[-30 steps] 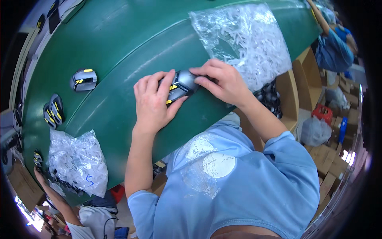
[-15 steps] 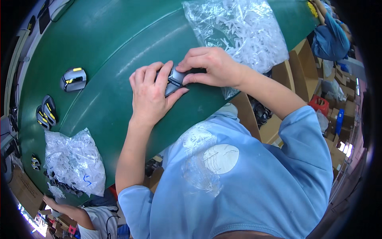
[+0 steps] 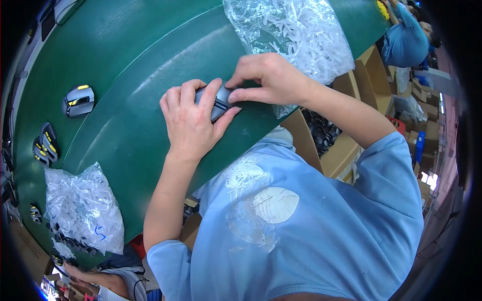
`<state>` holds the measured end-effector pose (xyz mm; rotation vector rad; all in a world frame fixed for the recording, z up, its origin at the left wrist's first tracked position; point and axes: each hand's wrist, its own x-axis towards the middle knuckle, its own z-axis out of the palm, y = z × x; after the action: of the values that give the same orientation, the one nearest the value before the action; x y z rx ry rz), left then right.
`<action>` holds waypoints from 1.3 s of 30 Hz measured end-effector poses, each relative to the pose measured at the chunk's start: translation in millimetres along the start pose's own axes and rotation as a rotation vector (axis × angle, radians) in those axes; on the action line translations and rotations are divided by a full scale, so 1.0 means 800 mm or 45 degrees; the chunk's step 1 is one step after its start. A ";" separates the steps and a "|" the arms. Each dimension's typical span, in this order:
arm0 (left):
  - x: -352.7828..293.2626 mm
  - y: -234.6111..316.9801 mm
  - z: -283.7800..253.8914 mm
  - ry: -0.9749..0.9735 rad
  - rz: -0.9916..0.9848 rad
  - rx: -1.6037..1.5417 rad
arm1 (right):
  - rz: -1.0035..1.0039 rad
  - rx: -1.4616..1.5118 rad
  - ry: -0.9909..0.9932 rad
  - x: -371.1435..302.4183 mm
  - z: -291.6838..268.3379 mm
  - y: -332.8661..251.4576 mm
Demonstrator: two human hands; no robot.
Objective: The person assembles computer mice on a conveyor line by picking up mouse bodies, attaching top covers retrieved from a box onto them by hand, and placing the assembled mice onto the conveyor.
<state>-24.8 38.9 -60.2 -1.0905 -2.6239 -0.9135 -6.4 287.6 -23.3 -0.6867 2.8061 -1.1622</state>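
A grey computer mouse [image 3: 221, 104] with dark slots lies on the green work surface [image 3: 165, 130]. My left hand [image 3: 193, 113] is closed around its left side, fingers over the top and thumb along the near edge. From the right, my right hand [image 3: 268, 80] touches the mouse's right end with bent index finger and thumb. Any small piece between those two fingertips is hidden. Just beyond the right hand lies a clear plastic bag [image 3: 314, 45] of small white plastic parts.
Several grey mice with yellow marks, one of them a single mouse [image 3: 79, 100], sit at the left. Another bag [image 3: 83, 210] of white parts lies nearer. A cardboard box [image 3: 339, 158] holding dark parts stands below the table edge. Another person's hand [image 3: 73, 271] shows at lower left.
The whole view has shifted slightly, moving most things left. My right fingers have changed their bend at the mouse's end; my left hand keeps its hold.
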 end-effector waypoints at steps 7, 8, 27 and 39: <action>0.003 -0.001 0.003 0.000 0.054 -0.029 | 0.776 0.198 -0.672 0.050 -0.027 -0.014; 0.004 -0.001 0.003 0.003 0.059 -0.033 | 0.911 0.275 -0.724 0.053 -0.028 -0.015; 0.009 -0.018 -0.019 0.036 0.110 -0.061 | 0.344 0.116 -0.567 0.041 -0.065 -0.026; 0.214 -0.088 0.019 0.095 0.059 0.269 | 0.329 -0.068 0.141 -0.094 -0.119 0.010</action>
<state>-195.6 110.5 -44.5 -1.0383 -2.5524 -0.6371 40.5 386.3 29.4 -0.2567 2.9134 -1.1137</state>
